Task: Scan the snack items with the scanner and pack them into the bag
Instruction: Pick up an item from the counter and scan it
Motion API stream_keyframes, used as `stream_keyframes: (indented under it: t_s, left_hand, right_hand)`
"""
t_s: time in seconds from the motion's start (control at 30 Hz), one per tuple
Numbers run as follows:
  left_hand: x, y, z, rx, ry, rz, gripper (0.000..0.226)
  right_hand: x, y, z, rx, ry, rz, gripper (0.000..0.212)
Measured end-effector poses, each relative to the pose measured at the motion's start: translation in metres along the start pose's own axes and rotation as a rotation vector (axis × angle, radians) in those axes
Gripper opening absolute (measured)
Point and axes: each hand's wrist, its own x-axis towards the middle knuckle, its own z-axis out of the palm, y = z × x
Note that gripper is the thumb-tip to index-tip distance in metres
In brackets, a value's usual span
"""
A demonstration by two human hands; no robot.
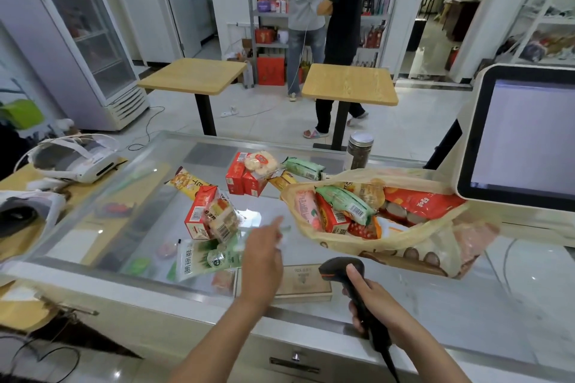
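R hand (373, 301) was near-right, fingers wrapped round the scanner (340, 269) handle, thumb up along it, scanner head aimed far-left over the counter (149, 227). L hand (264, 258) was out over the glass just left of the scanner, fingers stretched & blurred, gripping nothing I could make out. A pale smear sat by the tips, couldn't tell what.

Bag (404, 242) lay on the counter at right, mouth open toward the left, just far of the scanner. Inside it were a green pack (345, 202), red pouch (420, 200) & pink pack (306, 205).

Not yet packed, on the glass: white-green pack (205, 258) just left of L hand, a cracker pack (222, 221) leaning on a red carton (199, 211), a yellow pack (186, 183) beyond. Farther back were two red boxes (245, 179) w/ a round-cracker pack (260, 162) on top, and a green wrapper (303, 167) to their right.

Monitor (522, 134) stood at the right edge, a jar (359, 149) far of the bag. Two ppl stood at shelves far back.
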Motion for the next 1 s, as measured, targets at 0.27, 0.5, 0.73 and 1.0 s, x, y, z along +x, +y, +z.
stream_keyframes:
  t_s: [0.27, 0.5, 0.73, 1.0]
  left_hand:
    - [-0.064, -0.017, 0.012, 0.424, -0.5, 0.035, 0.063]
    - [-0.053, 0.0, -0.014, 0.504, -0.651, 0.033, 0.063]
    - [-0.018, -0.029, -0.026, 0.349, -0.73, 0.032, 0.043]
    - [-0.031, 0.006, -0.025, 0.62, -0.85, -0.143, 0.058]
  right_hand:
    - [-0.006, -0.001, -0.006, 0.006, 0.004, -0.039, 0.048]
    - [-0.004, -0.004, -0.007, 0.014, 0.033, 0.018, 0.071]
    - [-0.007, -0.002, -0.008, 0.008, 0.03, 0.051, 0.074]
    - [-0.016, -0.001, -0.011, 0.016, 0.057, 0.098, 0.074]
